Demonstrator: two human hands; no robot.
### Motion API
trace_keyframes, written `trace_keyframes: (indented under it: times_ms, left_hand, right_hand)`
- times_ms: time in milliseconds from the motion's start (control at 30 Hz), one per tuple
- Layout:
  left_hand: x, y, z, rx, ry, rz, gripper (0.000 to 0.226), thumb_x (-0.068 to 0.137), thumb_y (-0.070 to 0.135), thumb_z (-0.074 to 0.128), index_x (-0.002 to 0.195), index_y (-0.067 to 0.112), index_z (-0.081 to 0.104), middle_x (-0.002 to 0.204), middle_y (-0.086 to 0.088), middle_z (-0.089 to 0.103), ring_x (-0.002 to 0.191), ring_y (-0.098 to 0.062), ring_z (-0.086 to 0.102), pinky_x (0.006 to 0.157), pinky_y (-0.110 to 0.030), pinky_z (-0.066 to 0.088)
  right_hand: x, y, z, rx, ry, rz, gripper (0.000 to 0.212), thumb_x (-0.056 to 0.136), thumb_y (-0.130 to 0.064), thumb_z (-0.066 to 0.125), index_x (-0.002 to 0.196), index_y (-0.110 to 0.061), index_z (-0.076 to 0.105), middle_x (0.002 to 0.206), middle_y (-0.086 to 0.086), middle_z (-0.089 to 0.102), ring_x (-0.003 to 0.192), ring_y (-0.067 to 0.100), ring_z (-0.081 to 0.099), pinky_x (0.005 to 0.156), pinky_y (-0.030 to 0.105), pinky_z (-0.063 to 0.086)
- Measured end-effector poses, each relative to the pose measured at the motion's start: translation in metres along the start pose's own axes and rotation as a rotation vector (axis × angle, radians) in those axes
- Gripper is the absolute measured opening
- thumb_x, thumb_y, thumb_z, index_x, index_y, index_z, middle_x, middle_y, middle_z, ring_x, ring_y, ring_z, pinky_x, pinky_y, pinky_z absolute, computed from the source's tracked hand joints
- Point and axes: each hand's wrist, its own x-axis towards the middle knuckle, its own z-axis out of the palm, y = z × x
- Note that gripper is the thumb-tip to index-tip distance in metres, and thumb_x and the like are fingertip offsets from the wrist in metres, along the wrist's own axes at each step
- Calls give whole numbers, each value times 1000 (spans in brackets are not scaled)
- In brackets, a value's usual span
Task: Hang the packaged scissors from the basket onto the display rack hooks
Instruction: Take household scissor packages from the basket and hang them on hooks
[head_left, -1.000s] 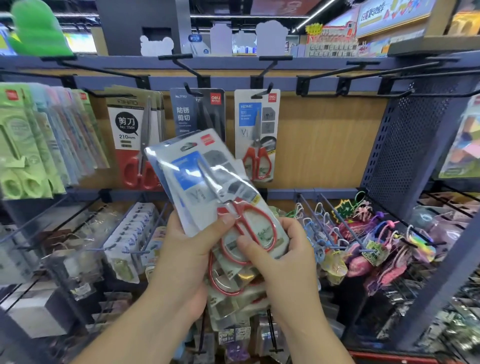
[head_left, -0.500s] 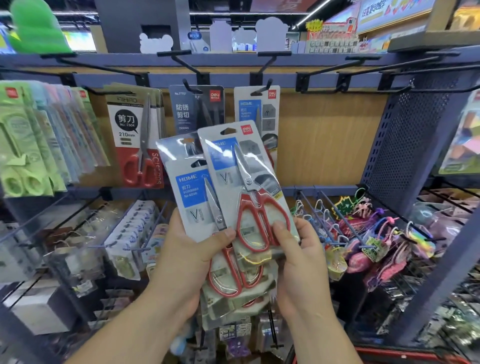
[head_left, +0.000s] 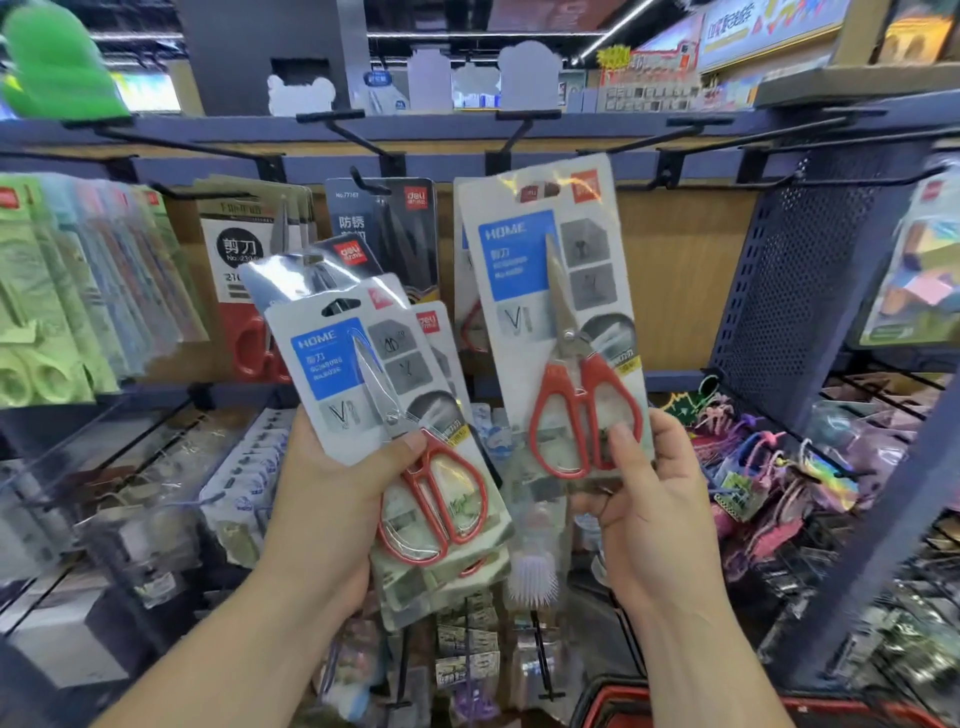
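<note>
My right hand (head_left: 657, 499) pinches the lower edge of one packaged pair of red-handled scissors (head_left: 558, 322) and holds it upright, its hang hole near the black hook (head_left: 506, 140) on the upper rail. A like pack hangs right behind it, mostly hidden. My left hand (head_left: 337, 493) grips a fanned stack of several packaged scissors (head_left: 374, 395), thumb on the front pack. The red basket (head_left: 727, 709) shows only its rim at the bottom right.
Other scissor packs hang on the same rail: a dark pack (head_left: 387, 234), a white-and-red pack (head_left: 249, 270) and green packs (head_left: 47, 291) at left. Bare hooks (head_left: 727, 130) stick out to the right. A perforated blue panel (head_left: 810, 291) bounds the right side; keychains (head_left: 753, 467) hang below.
My right hand has pulled one pack off the stack and raised it up and to the right toward the upper hook. My left hand keeps the remaining packs, now tilted left.
</note>
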Motion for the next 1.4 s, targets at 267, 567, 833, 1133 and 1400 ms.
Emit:
trace_keyframes:
  times_ms: [267, 567, 833, 1133, 1400]
  left_hand:
    - [3, 1, -4, 13, 29, 16, 71, 72, 3, 77, 139, 19, 59, 126, -3, 76, 114, -24, 74, 88, -40, 64]
    - [6, 3, -13, -5, 52, 6, 67, 77, -3, 75, 138, 18, 58, 124, -3, 77, 111, -24, 76, 79, -35, 65]
    - [9, 1, -20, 7, 53, 18, 67, 75, -4, 76, 136, 18, 60, 121, -2, 78, 108, -21, 76, 77, -30, 64]
    - [7, 1, -22, 20, 34, 24, 68, 73, -5, 76, 134, 19, 60, 122, 0, 78, 112, -22, 75, 85, -33, 64]
    - [8, 4, -17, -32, 30, 16, 67, 79, -11, 73, 138, 16, 57, 125, -3, 77, 113, -23, 74, 82, -31, 64]
  right_hand:
    - [13, -4, 18, -36, 41, -32, 24, 84, -36, 67, 103, -20, 62, 85, -2, 74, 68, 11, 68, 50, 24, 55]
    - [39, 14, 37, -59, 134, 23, 2, 103, -19, 63, 104, -18, 64, 92, 3, 74, 73, 14, 70, 51, 24, 56]
    - [98, 26, 55, -249, 139, 234, 27, 101, -35, 68, 102, -9, 70, 110, 15, 75, 104, 29, 73, 62, 30, 63]
    - [148, 36, 48, -359, 108, 322, 32, 100, -40, 68, 122, -17, 63, 123, 8, 72, 110, 28, 70, 59, 27, 59]
    - [113, 25, 38, -610, 180, 152, 68, 94, -55, 69, 150, -22, 47, 140, -1, 57, 121, 24, 60, 101, 49, 56]
